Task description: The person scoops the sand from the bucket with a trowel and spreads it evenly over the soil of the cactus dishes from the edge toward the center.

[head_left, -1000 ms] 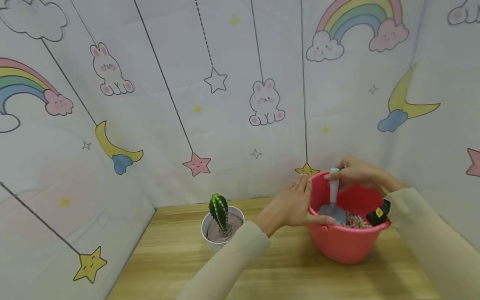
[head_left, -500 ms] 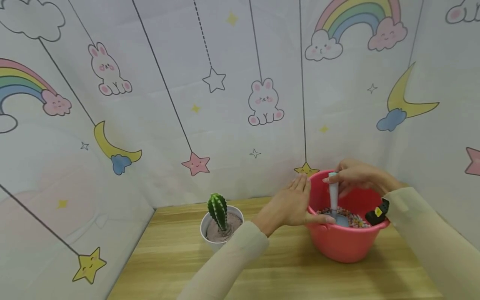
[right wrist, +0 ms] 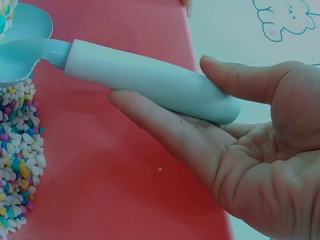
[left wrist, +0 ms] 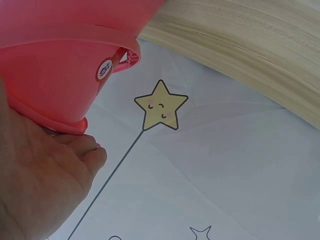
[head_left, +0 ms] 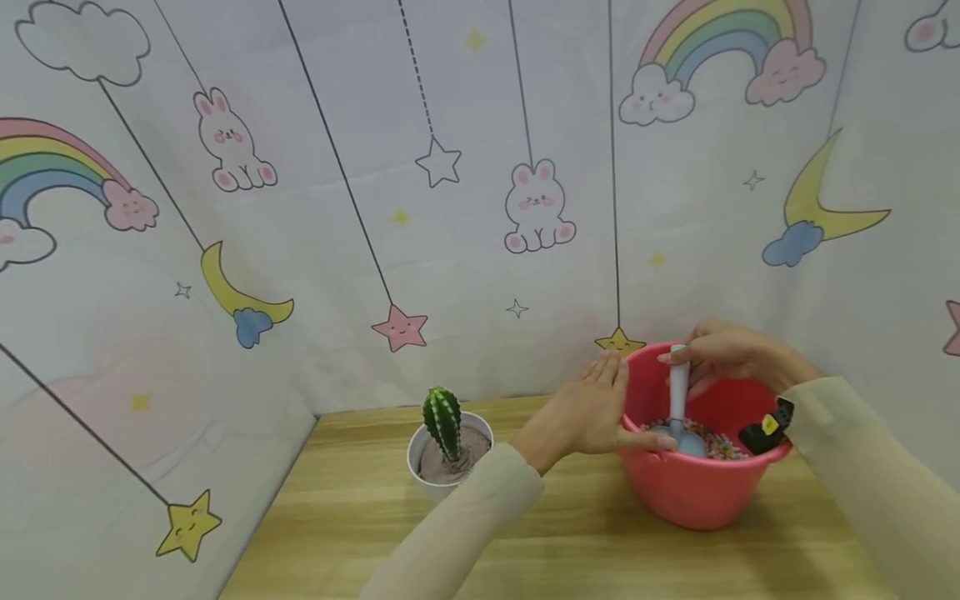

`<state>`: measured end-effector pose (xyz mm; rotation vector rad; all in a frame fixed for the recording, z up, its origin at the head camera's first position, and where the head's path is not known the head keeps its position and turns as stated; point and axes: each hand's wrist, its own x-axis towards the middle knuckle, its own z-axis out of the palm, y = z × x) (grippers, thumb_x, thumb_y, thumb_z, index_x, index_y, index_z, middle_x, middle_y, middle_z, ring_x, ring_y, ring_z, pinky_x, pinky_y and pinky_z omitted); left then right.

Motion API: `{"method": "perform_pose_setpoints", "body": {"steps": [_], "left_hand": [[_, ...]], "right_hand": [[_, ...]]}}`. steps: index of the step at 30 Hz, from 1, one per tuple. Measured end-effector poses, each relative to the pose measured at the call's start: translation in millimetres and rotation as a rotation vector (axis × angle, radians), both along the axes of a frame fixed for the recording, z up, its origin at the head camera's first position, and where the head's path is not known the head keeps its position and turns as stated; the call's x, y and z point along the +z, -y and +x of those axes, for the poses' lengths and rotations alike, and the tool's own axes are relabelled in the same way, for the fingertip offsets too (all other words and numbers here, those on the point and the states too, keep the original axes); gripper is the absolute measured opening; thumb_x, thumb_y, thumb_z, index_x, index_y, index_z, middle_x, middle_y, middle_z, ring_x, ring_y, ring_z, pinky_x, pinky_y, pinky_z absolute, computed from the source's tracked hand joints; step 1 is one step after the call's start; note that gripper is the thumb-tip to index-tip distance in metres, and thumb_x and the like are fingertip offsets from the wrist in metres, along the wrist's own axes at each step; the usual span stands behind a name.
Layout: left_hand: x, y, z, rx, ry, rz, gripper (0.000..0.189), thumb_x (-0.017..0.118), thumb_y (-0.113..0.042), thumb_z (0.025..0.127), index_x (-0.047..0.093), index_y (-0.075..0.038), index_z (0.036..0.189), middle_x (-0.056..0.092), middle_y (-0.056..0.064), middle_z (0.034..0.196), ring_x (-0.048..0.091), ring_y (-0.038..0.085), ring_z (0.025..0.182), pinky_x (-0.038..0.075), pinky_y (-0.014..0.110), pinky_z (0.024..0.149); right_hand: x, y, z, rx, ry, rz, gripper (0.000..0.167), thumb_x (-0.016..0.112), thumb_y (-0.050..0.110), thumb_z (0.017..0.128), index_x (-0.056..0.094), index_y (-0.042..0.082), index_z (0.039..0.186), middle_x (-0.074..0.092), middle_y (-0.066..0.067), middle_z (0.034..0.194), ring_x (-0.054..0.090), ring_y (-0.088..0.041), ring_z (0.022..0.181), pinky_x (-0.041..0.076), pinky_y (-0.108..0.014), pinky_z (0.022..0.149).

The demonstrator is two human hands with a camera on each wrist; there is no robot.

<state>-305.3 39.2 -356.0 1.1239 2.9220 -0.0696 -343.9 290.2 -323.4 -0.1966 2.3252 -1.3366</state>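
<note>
We see the right hand (head_left: 723, 357) gripping the pale handle of a scoop (right wrist: 135, 80) near its end, with the thumb on one side and the fingers on the other. The scoop stands nearly upright inside a pinkish-red tub (head_left: 701, 492), its light-blue blade down at the small multicoloured pebbles (right wrist: 20, 175), some of which show against the blade. We find the left hand (head_left: 581, 412) at the tub's left side, fingers extended and touching it, thumb lying across the near rim. To the left, well apart from the tub, we see a cactus (head_left: 442, 423) in a white pot (head_left: 415, 464), partly hidden by the left sleeve (head_left: 465, 521), on the wood-grain table (head_left: 360, 525).
</note>
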Motion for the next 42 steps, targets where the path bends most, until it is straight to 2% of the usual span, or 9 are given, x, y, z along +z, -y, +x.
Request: {"method": "perform_pose_setpoints", "body": {"steps": [8, 13, 19, 22, 28, 31, 42], "left_hand": [[0.2, -1.1, 2.3, -0.011, 0.006, 0.012, 0.125, 0.035, -0.097, 0.084, 0.009, -0.009, 0.17, 0.009, 0.005, 0.179, 0.01, 0.023, 0.168, 0.017, 0.031, 0.135], [0.1, -0.2, 2.7, -0.012, 0.011, 0.021, 0.124, 0.035, -0.096, 0.085, 0.008, -0.009, 0.17, 0.009, 0.005, 0.179, 0.009, 0.024, 0.168, 0.018, 0.031, 0.135], [1.5, 0.2, 2.5, -0.007, 0.002, 0.029, 0.124, 0.036, -0.095, 0.086, 0.009, -0.009, 0.17, 0.011, 0.006, 0.179, 0.011, 0.024, 0.168, 0.021, 0.032, 0.134], [2.4, 0.6, 2.8, -0.007, 0.0, 0.032, 0.124, 0.037, -0.096, 0.085, 0.01, -0.009, 0.17, 0.012, 0.006, 0.179, 0.012, 0.024, 0.167, 0.023, 0.032, 0.134], [0.8, 2.4, 0.8, -0.013, -0.004, 0.041, 0.125, 0.038, -0.095, 0.085, 0.011, -0.007, 0.169, 0.013, 0.008, 0.179, 0.013, 0.026, 0.167, 0.02, 0.032, 0.134], [-0.3, 2.9, -0.4, -0.012, -0.004, 0.048, 0.124, 0.039, -0.094, 0.086, 0.012, -0.007, 0.169, 0.015, 0.008, 0.179, 0.015, 0.026, 0.167, 0.024, 0.033, 0.133], [-3.1, 1.0, -0.4, 0.001, 0.005, 0.056, 0.124, 0.04, -0.095, 0.084, 0.013, -0.01, 0.17, 0.017, 0.005, 0.179, 0.016, 0.024, 0.167, 0.029, 0.033, 0.131]], "right_hand": [[5.5, -7, -1.6, 0.006, 0.045, -0.035, 0.034, 0.058, 0.017, 0.108, 0.068, -0.015, 0.115, 0.081, -0.013, 0.091, 0.082, -0.03, 0.088, 0.066, -0.047, 0.086], [11.7, -12, -1.4, -0.011, 0.054, -0.074, 0.036, 0.057, 0.016, 0.108, 0.067, -0.015, 0.122, 0.081, -0.012, 0.095, 0.082, -0.032, 0.093, 0.066, -0.046, 0.088], [16.8, -19, -1.2, -0.05, 0.068, -0.123, 0.037, 0.056, 0.015, 0.109, 0.063, -0.012, 0.132, 0.081, -0.012, 0.098, 0.081, -0.032, 0.096, 0.064, -0.05, 0.093], [19.7, -23, 1.2, -0.071, 0.087, -0.149, 0.036, 0.056, 0.015, 0.109, 0.064, -0.011, 0.132, 0.081, -0.011, 0.098, 0.081, -0.031, 0.095, 0.063, -0.049, 0.094], [20.3, -37, 5.0, -0.123, 0.12, -0.199, 0.028, 0.054, 0.016, 0.11, 0.072, -0.004, 0.119, 0.08, -0.009, 0.097, 0.081, -0.026, 0.093, 0.064, -0.046, 0.094], [19.3, -44, 6.2, -0.14, 0.137, -0.23, 0.027, 0.054, 0.019, 0.111, 0.075, 0.001, 0.111, 0.081, -0.009, 0.096, 0.081, -0.026, 0.094, 0.064, -0.046, 0.094], [18.3, -60, 17.3, -0.239, 0.208, -0.384, 0.026, 0.053, 0.021, 0.111, 0.076, 0.016, 0.099, 0.081, -0.01, 0.103, 0.081, -0.028, 0.099, 0.062, -0.044, 0.097]]}}
